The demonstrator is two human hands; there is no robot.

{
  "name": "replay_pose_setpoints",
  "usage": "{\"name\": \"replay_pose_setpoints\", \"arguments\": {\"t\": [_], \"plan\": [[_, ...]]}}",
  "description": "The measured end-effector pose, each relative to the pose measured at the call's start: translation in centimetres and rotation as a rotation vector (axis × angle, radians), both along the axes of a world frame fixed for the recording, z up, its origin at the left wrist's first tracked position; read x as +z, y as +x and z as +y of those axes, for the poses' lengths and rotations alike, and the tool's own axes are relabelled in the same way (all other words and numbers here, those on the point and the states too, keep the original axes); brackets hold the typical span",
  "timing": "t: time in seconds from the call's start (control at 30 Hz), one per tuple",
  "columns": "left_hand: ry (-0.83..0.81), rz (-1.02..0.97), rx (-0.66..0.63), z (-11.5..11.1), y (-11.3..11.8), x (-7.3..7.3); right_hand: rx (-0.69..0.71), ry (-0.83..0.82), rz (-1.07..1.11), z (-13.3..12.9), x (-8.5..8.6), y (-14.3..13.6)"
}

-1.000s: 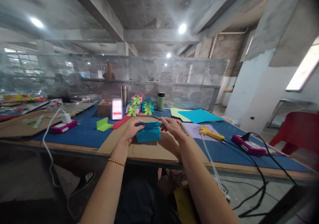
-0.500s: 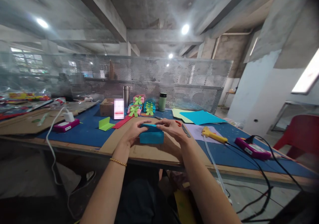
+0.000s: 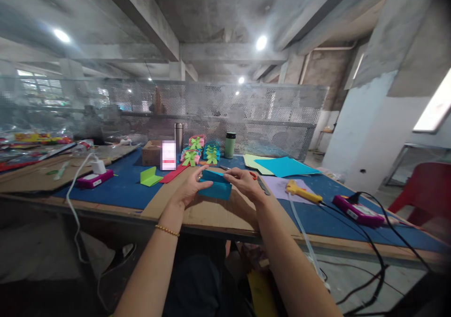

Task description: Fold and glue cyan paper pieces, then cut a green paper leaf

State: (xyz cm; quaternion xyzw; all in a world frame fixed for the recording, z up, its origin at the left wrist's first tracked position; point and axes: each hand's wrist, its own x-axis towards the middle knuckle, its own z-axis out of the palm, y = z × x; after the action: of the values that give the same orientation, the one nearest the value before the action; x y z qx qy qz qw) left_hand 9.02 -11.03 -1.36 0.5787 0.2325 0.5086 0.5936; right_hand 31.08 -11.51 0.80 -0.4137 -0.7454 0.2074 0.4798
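Observation:
A folded blue paper box [image 3: 217, 190] is held between both hands above a sheet of brown cardboard [image 3: 211, 216]. My left hand [image 3: 190, 185] closes on its left end, the thumb along the near wall and the fingers behind. At the right end, my right hand [image 3: 244, 183] pinches the upper edge with thumb and fingertips. The top of the box shows an opening between its walls. Just right of my right hand lie scissors with red handles [image 3: 253, 175] and a grey blade-like tool [image 3: 263, 186].
A yellow glue gun [image 3: 303, 192] rests on purple paper [image 3: 278, 185], its cord running to a purple power strip [image 3: 357, 211]. Behind stand small bow-trimmed paper baskets [image 3: 190, 157], a green bottle [image 3: 230, 145], a steel flask [image 3: 179, 137] and a carton [image 3: 151, 153]. Folded green paper [image 3: 150, 177] lies left.
The blue paper box has tilted, its right end lower, and its top has spread so the inside shows more. My left thumb has moved down onto the near wall.

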Motion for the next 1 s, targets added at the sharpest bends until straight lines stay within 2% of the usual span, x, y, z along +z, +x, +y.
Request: {"name": "replay_pose_setpoints", "arguments": {"t": [0.17,0.37,0.57,0.77,1.0], "plan": [[-0.018,0.028,0.096,0.6,0.3,-0.6,0.027,0.079,-0.077,0.2,0.0,-0.2],[0.035,0.055,0.225,1.1,0.4,-0.7,0.047,0.154,-0.138,0.1,-0.1,-1.0],[0.070,0.170,0.114,0.6,0.4,-0.6,0.084,0.178,-0.196,0.7,-0.6,-1.6],[0.112,0.192,0.012,0.4,0.2,-0.7,0.085,0.148,-0.217,1.0,-1.2,-1.5],[0.078,0.189,-0.054,0.4,0.2,-1.1,0.067,0.115,-0.252,0.7,-1.1,-1.5]]}}
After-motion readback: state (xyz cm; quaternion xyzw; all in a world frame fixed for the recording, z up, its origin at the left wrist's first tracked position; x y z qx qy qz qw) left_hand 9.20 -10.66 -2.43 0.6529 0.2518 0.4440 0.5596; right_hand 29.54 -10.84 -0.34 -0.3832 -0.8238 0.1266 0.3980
